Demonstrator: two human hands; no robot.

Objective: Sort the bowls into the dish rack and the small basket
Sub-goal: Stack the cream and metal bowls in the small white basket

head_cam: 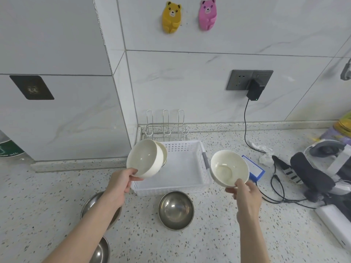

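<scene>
Sorting is unfinished: left hand point(121, 179) fingers pinch two nested white ceramic bowls point(145, 158) above the empty white plastic basket point(190, 149), right hand point(245, 192) fingers pinch a third white bowl point(228, 168) beside it, wire dish rack point(166, 128) empty, three steel bowls point(175, 209) on the speckled counter point(218, 234).

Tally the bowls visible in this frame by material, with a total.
White ceramic bowls: 3, two held by the left hand, front and back, one by the right hand.
Steel bowls: 3, all on the counter.
Total: 6
</scene>
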